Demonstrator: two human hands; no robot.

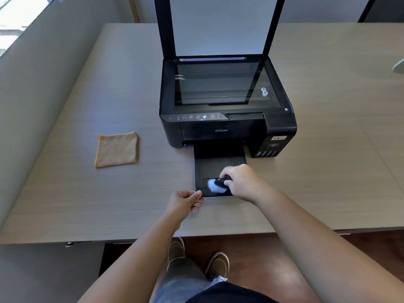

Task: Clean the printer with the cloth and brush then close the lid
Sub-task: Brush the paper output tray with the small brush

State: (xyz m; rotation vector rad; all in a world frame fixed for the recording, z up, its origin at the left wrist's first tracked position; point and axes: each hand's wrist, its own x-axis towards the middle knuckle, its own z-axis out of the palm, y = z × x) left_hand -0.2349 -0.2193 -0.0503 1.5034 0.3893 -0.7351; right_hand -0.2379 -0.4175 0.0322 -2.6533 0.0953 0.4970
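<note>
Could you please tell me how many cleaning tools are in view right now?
2: the cloth lies flat on the table, left of the printer; the brush is in the right hand, on the output tray.

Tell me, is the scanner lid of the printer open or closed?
Open. The lid stands upright behind the printer, and the scanner glass is exposed.

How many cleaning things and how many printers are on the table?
Cloths: 1, the orange cloth, lying flat left of the printer.
Brushes: 1, the brush, in the right hand on the output tray.
Printers: 1, the black printer, lid open.
Total: 3
</note>
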